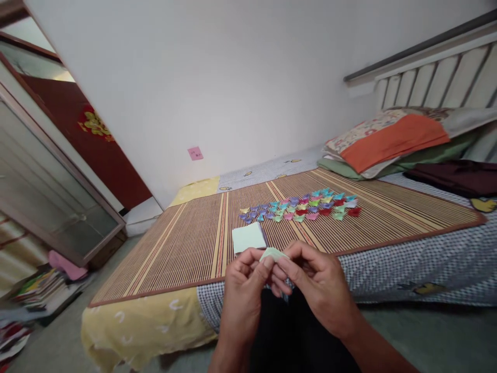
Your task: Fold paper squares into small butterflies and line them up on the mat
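Note:
Between my two hands, just in front of the bed's near edge, is a small folded piece of pale green paper [274, 253]. My left hand [248, 282] pinches its left side between thumb and fingers. On the right side, my right hand [316, 282] grips it the same way, its lower fingers curled beneath. Just beyond my left hand lies a stack of square pale green paper [248, 238] on the striped mat. Farther back, several small folded paper pieces [301, 207] in many colours lie in rows.
A striped bamboo mat [186, 233] covers much of the bed. Pillows [392, 140] are piled at the far right, beside dark folded cloth [454, 176]. A pink note [195, 153] is on the wall. Books [39, 287] lie stacked on the left, near a glass-panelled door [50, 171].

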`<state>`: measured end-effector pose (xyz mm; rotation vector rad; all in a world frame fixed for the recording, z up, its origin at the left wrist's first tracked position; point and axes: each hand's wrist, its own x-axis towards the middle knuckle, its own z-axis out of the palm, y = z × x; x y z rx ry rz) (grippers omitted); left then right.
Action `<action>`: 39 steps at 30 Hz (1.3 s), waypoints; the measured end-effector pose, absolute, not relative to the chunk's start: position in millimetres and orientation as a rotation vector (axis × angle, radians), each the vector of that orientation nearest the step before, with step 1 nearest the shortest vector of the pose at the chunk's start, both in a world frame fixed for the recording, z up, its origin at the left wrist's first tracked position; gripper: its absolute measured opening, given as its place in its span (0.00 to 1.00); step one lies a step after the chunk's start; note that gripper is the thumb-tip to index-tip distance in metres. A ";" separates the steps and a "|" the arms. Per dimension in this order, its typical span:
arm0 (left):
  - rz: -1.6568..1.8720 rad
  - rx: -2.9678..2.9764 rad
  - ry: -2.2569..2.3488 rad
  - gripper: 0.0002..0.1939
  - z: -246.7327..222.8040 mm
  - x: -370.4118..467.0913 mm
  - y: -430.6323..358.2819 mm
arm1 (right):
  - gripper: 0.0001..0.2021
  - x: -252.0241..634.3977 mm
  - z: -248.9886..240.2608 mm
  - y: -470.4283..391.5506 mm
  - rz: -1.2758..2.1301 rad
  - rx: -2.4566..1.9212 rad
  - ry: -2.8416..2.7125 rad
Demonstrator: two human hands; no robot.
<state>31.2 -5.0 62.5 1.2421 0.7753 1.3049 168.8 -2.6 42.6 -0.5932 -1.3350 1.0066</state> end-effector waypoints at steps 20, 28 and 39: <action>1.371 1.331 0.854 0.10 47.1 30.5 -5.8 | 0.13 169.1 32.0 -2.3 1.012 -0.673 -1.390; 1.366 1.310 0.894 0.10 49.8 29.3 -5.2 | 0.05 188.1 31.3 6.1 0.842 -0.803 -1.386; 1.443 1.296 0.912 0.14 47.6 36.3 -9.5 | 0.03 184.4 31.3 6.6 0.732 -0.808 -1.468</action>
